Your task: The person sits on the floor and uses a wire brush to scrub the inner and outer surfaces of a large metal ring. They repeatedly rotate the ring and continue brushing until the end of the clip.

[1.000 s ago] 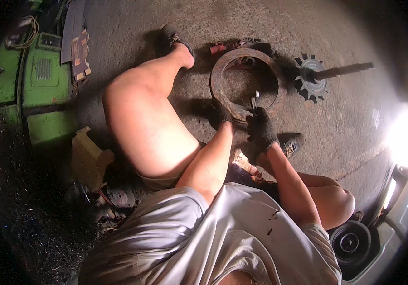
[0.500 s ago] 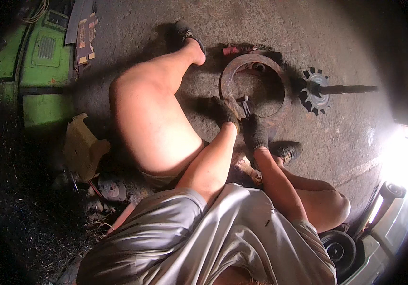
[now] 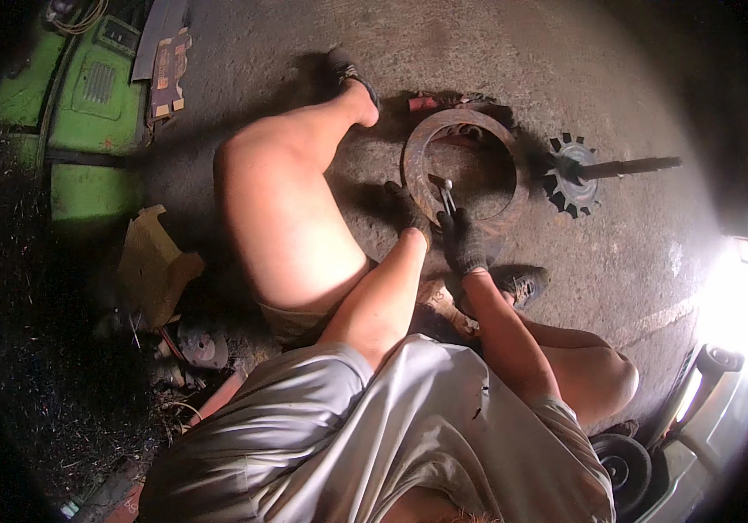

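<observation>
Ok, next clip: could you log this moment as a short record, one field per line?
Left hand: dark glove, at the near left side of the rusty metal ring; grip unclear
Right hand: dark glove, holding a slim metal tool
Tool position: upper end shows against the ring's opening
Right of ring: toothed metal wheel with a long shaft
Beyond ring: small red item
Far left: green panels
Surface: worn grey floor
</observation>
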